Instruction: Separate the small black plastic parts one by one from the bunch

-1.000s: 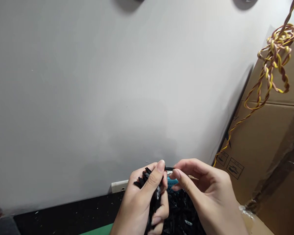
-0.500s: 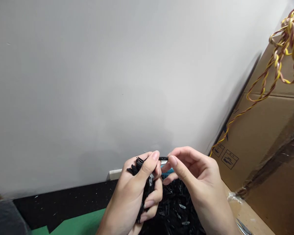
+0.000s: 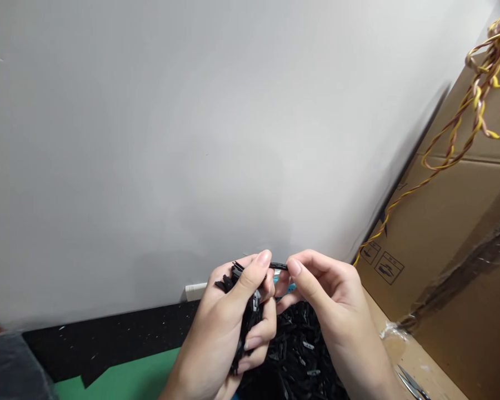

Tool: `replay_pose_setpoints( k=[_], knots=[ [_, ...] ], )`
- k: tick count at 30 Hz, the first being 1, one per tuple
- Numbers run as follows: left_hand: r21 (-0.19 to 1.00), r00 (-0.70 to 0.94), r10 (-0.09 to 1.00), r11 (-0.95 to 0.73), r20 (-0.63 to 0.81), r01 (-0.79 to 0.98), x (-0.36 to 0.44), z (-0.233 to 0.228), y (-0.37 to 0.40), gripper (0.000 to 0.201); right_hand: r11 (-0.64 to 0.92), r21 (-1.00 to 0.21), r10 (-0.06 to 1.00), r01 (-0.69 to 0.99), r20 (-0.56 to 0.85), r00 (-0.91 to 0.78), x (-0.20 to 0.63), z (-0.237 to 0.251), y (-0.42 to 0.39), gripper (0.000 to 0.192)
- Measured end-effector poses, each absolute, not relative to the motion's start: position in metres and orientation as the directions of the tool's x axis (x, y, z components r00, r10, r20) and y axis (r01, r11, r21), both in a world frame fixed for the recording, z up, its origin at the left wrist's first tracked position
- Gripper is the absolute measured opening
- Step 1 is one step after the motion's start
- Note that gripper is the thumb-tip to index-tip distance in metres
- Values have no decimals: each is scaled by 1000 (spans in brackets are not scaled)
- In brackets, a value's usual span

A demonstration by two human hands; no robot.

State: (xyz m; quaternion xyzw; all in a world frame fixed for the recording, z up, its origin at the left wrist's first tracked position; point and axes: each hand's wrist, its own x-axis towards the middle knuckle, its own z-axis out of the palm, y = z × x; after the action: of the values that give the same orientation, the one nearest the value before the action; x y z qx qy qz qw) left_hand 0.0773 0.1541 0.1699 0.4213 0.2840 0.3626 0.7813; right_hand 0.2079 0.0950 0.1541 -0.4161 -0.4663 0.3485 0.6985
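Several small black plastic pieces (image 3: pixel 250 319) are bunched in my left hand (image 3: pixel 229 316), whose fingers are wrapped round them. Between my two hands stretches one thin black strip (image 3: pixel 279 266). Its left end is under my left thumb, and my right hand (image 3: pixel 333 300) pinches its right end between thumb and forefinger. The exact kind of these pieces cannot be made out. Below the hands lies a heap of similar black pieces (image 3: pixel 304 350), a few showing grey faces. Something blue (image 3: pixel 290 288) shows partly behind my right fingers.
A grey wall (image 3: pixel 191 139) rises in front. Cardboard boxes (image 3: pixel 450 233) stand at the right, with a twisted yellow and brown cable (image 3: pixel 454 130) hanging before them. Scissors (image 3: pixel 411 383) lie at the lower right. A green sheet (image 3: pixel 137 372) and a dark bag (image 3: pixel 12 366) are at the lower left.
Both hands keep hold of the thin strip, which now shows slightly more of its length and tilts a little down to the right. The view has shifted slightly.
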Motion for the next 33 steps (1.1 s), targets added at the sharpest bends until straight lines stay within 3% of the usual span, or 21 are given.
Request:
replay_pose_setpoints(
  k=[33],
  knots=[
    [843,568,812,397,-137,-364,74,166,157,53,405,-901,889,-152,350,295,211,153,94,15]
  ],
)
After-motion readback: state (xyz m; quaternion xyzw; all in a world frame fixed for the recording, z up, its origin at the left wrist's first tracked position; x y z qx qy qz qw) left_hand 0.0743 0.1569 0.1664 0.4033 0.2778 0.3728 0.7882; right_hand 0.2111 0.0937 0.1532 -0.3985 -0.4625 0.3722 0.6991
